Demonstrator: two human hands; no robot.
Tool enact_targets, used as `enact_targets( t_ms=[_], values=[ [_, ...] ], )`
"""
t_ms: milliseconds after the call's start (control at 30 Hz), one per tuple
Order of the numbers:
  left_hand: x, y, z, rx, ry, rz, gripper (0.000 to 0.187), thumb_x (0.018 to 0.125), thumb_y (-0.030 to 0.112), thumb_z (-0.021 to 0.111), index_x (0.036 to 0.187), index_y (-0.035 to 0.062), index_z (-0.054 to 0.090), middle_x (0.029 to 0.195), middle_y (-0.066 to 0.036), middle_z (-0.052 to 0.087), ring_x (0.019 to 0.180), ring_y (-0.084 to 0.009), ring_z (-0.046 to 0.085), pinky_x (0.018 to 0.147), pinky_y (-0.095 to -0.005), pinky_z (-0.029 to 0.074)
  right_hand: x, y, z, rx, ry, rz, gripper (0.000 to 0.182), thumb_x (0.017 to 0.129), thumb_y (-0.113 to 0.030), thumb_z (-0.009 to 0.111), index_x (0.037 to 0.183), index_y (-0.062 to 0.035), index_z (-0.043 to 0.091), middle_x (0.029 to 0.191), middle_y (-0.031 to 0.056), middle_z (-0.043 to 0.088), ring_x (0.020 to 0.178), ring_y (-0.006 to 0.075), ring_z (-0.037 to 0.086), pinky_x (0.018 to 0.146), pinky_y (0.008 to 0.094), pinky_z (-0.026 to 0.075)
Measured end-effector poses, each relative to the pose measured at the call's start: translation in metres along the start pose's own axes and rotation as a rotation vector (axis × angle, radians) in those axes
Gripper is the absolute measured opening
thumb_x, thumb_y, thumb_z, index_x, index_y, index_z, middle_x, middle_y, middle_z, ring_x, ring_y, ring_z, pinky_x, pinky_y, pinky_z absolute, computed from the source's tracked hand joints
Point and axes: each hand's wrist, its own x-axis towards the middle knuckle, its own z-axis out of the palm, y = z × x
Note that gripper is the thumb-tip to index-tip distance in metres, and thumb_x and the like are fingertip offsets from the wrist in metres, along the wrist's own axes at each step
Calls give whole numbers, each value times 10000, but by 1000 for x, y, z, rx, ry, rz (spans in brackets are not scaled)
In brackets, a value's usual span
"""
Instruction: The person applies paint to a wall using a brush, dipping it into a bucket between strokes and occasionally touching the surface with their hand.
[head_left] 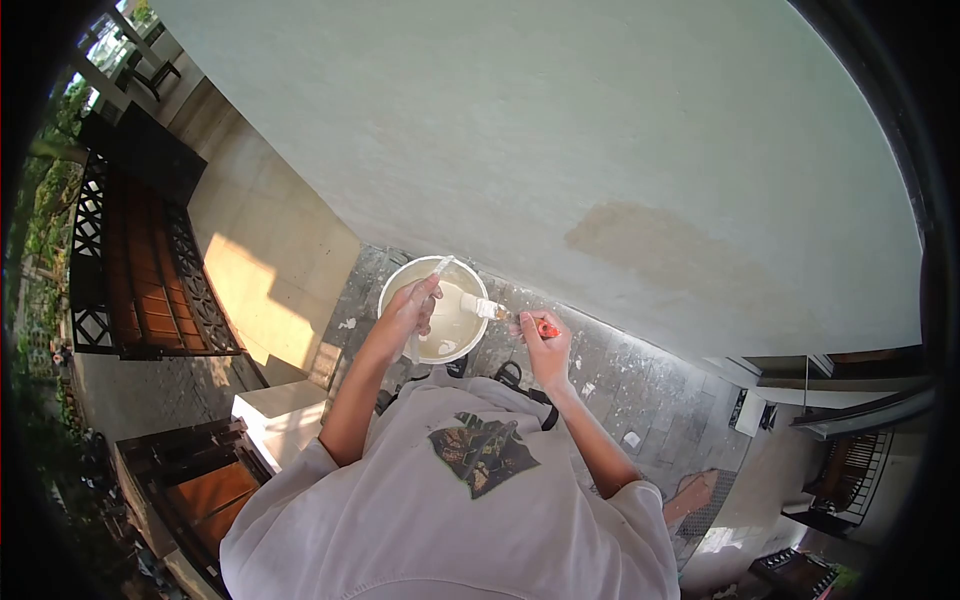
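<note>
My left hand is closed on a long, thin pale strip, held over the white bucket. Whitish paste or paint coats the inside of the bucket. From the right, my right hand grips a scraper with a red-orange handle, its flat end thick with white material. That end overlaps the right rim of the bucket in this view, pointing towards my left hand. The lower part of the strip runs down behind my left fingers.
A pale wall rises just beyond the bucket, with a beige patch on it. White spatters mark the grey tiled floor. To the left stand a low white block and a dark-framed gate. A bare foot shows at lower right.
</note>
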Motion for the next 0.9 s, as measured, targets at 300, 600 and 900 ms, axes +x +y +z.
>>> enact_targets(
  t_ms=[300, 600, 900],
  values=[
    [-5, -17, 64, 34, 41, 5, 377, 934, 454, 437, 838, 95, 501, 572, 79, 223, 501, -54, 203, 495, -225, 225, -22, 16, -61, 115, 26, -51, 121, 910, -105, 552, 910, 8, 596, 767, 72, 641, 700, 112, 619, 631, 230, 481],
    [-11, -38, 101, 44, 55, 48, 399, 926, 478, 443, 840, 92, 500, 577, 70, 259, 510, -64, 245, 496, -237, 260, -34, -2, -108, -383, -169, -352, 157, 853, -108, 618, 966, 0, 636, 846, 133, 647, 749, 211, 643, 667, 306, 490],
    [-17, -55, 112, 119, 100, 28, 409, 932, 452, 452, 848, 57, 510, 588, 46, 313, 526, -76, 330, 493, -235, 320, -28, 8, -120, -589, -352, -531, 167, 794, -113, 675, 945, -52, 638, 837, 128, 648, 747, 273, 630, 669, 342, 491]
  ],
)
